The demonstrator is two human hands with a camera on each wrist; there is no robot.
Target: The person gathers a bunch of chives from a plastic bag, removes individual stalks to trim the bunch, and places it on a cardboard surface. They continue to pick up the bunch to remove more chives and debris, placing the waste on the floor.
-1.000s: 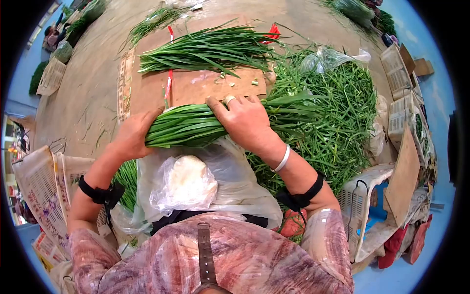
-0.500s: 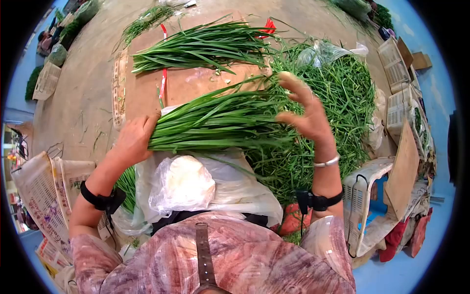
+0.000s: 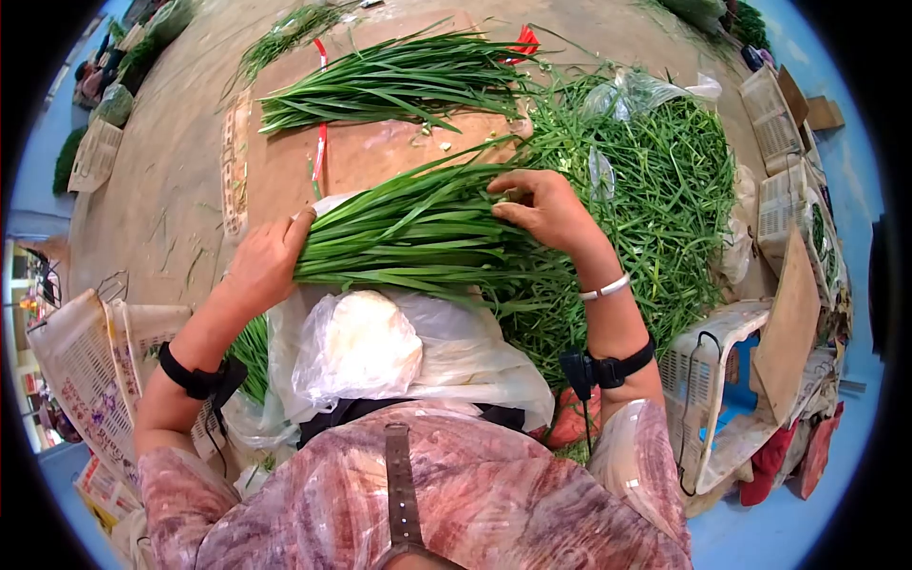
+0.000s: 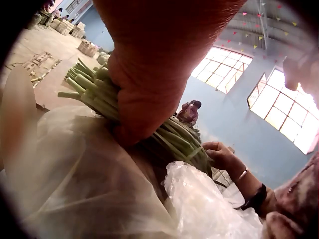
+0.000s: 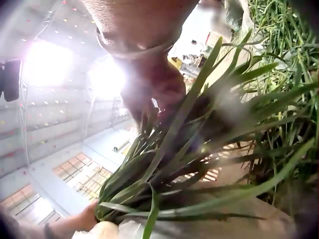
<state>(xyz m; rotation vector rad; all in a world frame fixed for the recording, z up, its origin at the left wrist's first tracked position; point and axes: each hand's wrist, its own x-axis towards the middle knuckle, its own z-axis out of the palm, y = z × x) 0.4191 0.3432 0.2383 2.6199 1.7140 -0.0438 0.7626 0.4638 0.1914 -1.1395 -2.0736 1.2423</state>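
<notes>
A bunch of garlic chives [image 3: 399, 228] lies across the person's lap, over a sheet of clear plastic [image 3: 456, 351]. My left hand [image 3: 261, 256] grips its cut stem end; pale stem ends [image 4: 82, 82] stick out past that hand in the left wrist view. At the leafy end, my right hand [image 3: 546, 204] pinches at leaves, thumb and forefinger close together. Long leaves [image 5: 174, 124] partly cover those fingers in the right wrist view. Beyond, a second bunch of garlic chives [image 3: 380, 85] rests on a brown board [image 3: 380, 157] over a red tie [image 3: 321, 157].
Loose leaves form a big heap [image 3: 665, 209] on the right. A whitish lump in clear plastic [image 3: 366, 342] sits in the lap. White plastic crates [image 3: 703, 380] stand at the right, and another crate [image 3: 95, 351] leans at the left. More greens [image 3: 285, 43] lie on the floor ahead.
My right hand let go of the bunch, swung right with fingers spread, then came back left to its leaves. The leaves have fanned out wider. My left hand keeps its grip.
</notes>
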